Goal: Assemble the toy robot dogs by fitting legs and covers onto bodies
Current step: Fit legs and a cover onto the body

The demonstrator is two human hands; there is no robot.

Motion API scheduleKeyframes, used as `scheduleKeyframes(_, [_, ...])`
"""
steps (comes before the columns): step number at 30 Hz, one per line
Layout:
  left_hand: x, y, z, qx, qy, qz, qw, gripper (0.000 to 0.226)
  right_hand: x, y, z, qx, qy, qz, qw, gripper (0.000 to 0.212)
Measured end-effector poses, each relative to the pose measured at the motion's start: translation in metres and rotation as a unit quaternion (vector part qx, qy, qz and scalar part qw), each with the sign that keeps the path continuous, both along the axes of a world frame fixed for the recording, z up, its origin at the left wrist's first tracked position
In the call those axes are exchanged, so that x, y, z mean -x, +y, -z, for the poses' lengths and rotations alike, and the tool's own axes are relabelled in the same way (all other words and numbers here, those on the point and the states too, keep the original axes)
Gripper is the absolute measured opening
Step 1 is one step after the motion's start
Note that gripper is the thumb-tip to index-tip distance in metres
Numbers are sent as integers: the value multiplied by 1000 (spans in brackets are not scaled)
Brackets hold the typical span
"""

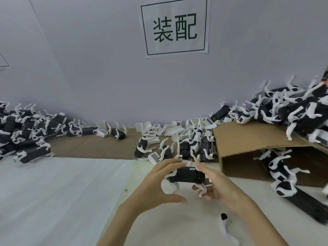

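Hands meet over the near middle of the bench, holding one black toy dog body (186, 174) between them. The left hand (156, 185) cups the body's left end, its fingers curved over the top and its thumb stretched out underneath; the palm hides how that end is held, and a white leg piece (169, 187) shows below it. The right hand (218, 185) has its fingers curled round the right end from beneath, with a thin white leg (202, 189) poking out between them and the forefinger reaching up along the body. Both arms are cut off by the bottom edge of the view.

A small white cover (188, 163) sits at the body's top rear edge, partly behind the fingertips; whether it is seated or loose cannot be made out.

One loose leg, white with a black joint (224, 220), lies on the white sheet (62, 192) towards the near right, blurred.

Piles lie along the far edge: assembled dogs heaped at the far left corner (23, 128), a jumble of white covers and half-built dogs at the far middle (174, 137), and more dogs heaped at the far right (291, 110). These overlap too much to count. One cardboard box (248, 139) lies tipped on its side at the right, dogs spilling from its mouth (282, 173) and cut off by the frame. One paper sign (175, 26) with two printed characters hangs on the wall (88, 59).
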State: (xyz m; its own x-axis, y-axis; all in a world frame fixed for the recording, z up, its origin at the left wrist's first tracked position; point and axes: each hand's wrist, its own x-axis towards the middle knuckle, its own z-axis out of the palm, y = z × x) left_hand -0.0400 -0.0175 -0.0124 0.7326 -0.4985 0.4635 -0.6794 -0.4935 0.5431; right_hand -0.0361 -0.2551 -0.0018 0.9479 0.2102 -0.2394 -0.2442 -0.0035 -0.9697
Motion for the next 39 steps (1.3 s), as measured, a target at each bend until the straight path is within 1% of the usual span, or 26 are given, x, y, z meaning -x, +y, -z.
scheduleKeyframes(2, [-2,0,1,-11,6,11,1000,100,-2,-8,0,-7,30,-18,999,67])
scheduleKeyframes(3, [-3,1,2,-13,3,9,1000,98,-2,-12,0,-9,44,-36,998,72])
scheduleKeyframes(5, [-5,2,3,9,7,-10,1000,81,-1,-17,1,5,55,-91,994,81])
scheduleKeyframes(6, [-5,3,3,31,22,-26,999,70,-2,-17,4,7,50,-105,993,88])
scheduleKeyframes(8, [-3,2,3,94,70,-78,990,53,-5,-15,8,-32,35,-86,995,96])
scheduleKeyframes(10, [-2,1,1,152,121,-131,972,45,-5,-8,8,-86,3,-65,994,94])
scheduleKeyframes(12, [-2,-1,0,196,153,-154,956,41,-5,2,7,-104,-40,-61,992,82])
scheduleKeyframes(14, [-2,-4,-2,223,190,-159,943,44,-4,11,8,-96,-87,-38,991,72])
scheduleKeyframes(16, [-2,-7,-3,247,219,-153,932,43,-2,18,11,-72,-125,1,990,65])
scheduleKeyframes(18, [-3,-8,0,270,243,-136,922,42,0,22,13,-66,-139,39,987,61])
scheduleKeyframes(19, [-4,-8,2,281,260,-127,915,50,1,23,13,-71,-136,56,987,60])
scheduleKeyframes(21, [-5,-8,4,295,293,-119,902,71,1,25,14,-76,-127,83,986,61])
scheduleKeyframes(24, [-7,-6,6,301,297,-112,899,84,2,26,15,-71,-140,88,984,62])
scheduleKeyframes(27, [-6,-2,4,303,279,-111,905,82,3,25,11,-78,-152,75,982,60])
scheduleKeyframes(28, [-6,-1,4,303,279,-112,904,79,4,23,10,-86,-140,56,985,60])
scheduleKeyframes(30, [-4,0,1,303,287,-97,903,69,6,17,7,-128,-81,-21,988,64])
scheduleKeyframes(31, [-3,1,-1,312,291,-80,901,66,7,12,6,-158,-46,-68,984,69])
scheduleKeyframes(33, [-1,3,-4,359,299,-43,883,66,8,0,3,-231,15,-135,964,73])
scheduleKeyframes(35, [-1,7,-8,396,302,3,867,65,10,-7,0,-292,60,-152,942,68])
scheduleKeyframes(36, [-1,8,-9,412,304,28,859,62,9,-7,-1,-312,80,-147,935,69])
scheduleKeyframes(37, [-2,7,-10,434,309,48,845,60,9,-6,0,-326,98,-134,931,71])
scheduleKeyframes(38, [-2,4,-12,465,322,60,822,60,8,-3,2,-334,110,-120,929,70])
scheduleKeyframes(39, [-1,0,-15,494,336,62,800,60,7,2,5,-329,114,-115,930,62])
